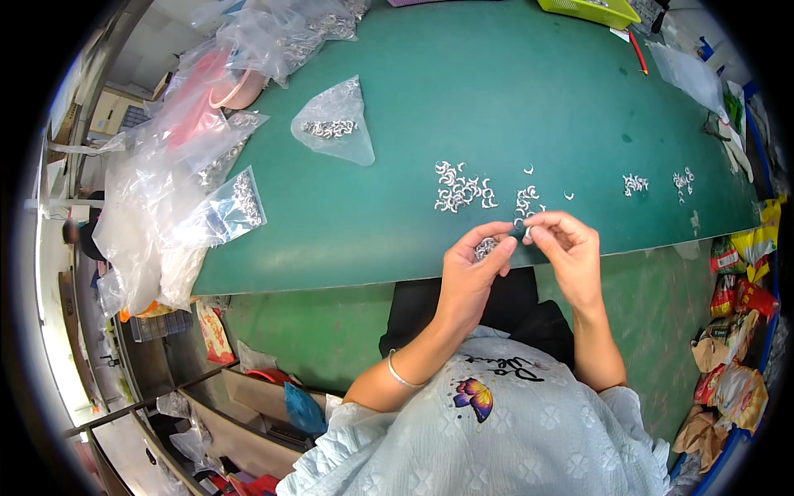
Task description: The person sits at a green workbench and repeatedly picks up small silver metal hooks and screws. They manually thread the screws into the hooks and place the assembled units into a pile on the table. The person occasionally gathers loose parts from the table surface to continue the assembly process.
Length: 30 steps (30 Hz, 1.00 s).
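Silver crescents (485, 248), small and metal-looking, sit bunched in the person's left hand (467, 277), which is half curled around them, the thumb and forefinger reaching forward over the table's near edge. Facing it, the right hand (576, 260) brings thumb and forefinger nearly together on what looks like one pale piece (529, 234); the other fingers bend loosely, and from where I stand I cannot tell exactly how that piece is gripped.

Just past the fingertips lies a small pile (527, 200), with one loose crescent (569, 196) to its right. Left of it spreads a larger heap (459, 188); well off to the right lie two more clusters (635, 184) (683, 183), apart from each other.

For handling pieces this small, I'd judge it best to cup the left palm snugly so none slip out, feed them singly to the thumb, and pinch each by its curve, since hooked ends could tangle. Working further in over the green table (571, 99) would catch any drop, and the gaps between piles seem worth preserving.

Farther out, a clear bag (331, 132) of similar pieces lies to the left, near a pink bowl (237, 91); a red pen (638, 54) rests at the far right.
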{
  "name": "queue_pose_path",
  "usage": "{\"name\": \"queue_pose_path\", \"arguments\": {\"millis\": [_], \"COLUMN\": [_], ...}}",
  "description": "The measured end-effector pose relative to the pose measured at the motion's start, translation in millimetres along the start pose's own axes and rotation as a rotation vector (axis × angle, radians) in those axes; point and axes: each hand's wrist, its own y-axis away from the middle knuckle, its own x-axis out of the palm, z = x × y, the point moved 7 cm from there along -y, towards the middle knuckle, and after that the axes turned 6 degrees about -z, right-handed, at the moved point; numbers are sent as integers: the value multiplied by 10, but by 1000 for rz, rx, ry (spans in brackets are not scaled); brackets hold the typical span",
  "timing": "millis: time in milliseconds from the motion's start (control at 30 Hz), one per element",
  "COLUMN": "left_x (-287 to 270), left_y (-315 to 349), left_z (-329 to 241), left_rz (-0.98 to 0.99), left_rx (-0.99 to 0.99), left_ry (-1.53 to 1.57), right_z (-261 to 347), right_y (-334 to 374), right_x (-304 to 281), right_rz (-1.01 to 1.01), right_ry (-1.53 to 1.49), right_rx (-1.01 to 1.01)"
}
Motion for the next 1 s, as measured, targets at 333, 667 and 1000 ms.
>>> {"name": "queue_pose_path", "arguments": {"millis": [333, 667, 1000], "left_x": [183, 263, 218], "left_y": [283, 398, 164], "left_z": [19, 21, -140], "left_rz": [116, 160, 226], "left_rx": [-24, -96, -175], "left_ry": [13, 147, 196], "right_z": [250, 404, 34], "right_y": [267, 131, -265], "right_x": [-50, -389, -491], "right_rz": [8, -227, -263], "right_ry": [150, 784, 1056], "right_rx": [-286, -499, -516]}}
